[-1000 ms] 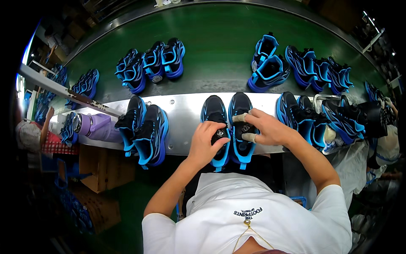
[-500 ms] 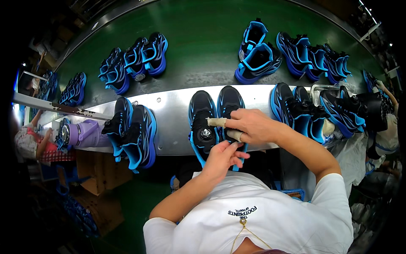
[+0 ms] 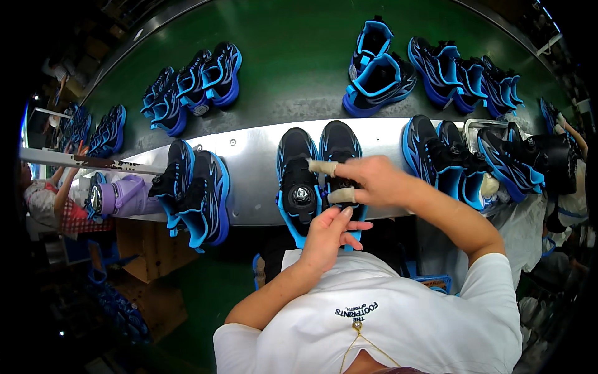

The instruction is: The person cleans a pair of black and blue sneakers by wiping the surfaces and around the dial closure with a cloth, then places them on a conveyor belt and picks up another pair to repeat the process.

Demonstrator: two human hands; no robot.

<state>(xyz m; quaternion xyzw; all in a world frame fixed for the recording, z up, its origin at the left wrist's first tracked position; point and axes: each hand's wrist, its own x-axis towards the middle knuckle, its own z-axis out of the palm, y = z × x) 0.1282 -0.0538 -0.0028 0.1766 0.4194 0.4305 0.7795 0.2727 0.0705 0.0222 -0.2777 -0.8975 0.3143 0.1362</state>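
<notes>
In front of me a pair of black sneakers with blue trim stands side by side, toes pointing away. The left sneaker (image 3: 298, 149) shows a round dial on its tongue. My right hand (image 3: 380, 181) is over the right sneaker (image 3: 340, 138), its two taped fingers stretched apart across the tongue and hiding that part. Near this sneaker's heel opening, my left hand (image 3: 327, 240) has its thumb and forefinger pinched together, with the other fingers loosely spread. What the pinch holds, if anything, is too small to make out.
Matching pairs flank the metal ledge (image 3: 252, 181): one sneaker pair (image 3: 208, 181) left, more sneakers (image 3: 430, 153) right. Several more stand on the green belt (image 3: 293, 68) beyond. A purple jug (image 3: 128, 194) and a metal bar (image 3: 93, 160) are at left. Other people work at both sides.
My right hand has drawn slightly away to the right, and its taped fingers are straighter and farther apart. My left hand stays near the heel. The view has shifted a little.
</notes>
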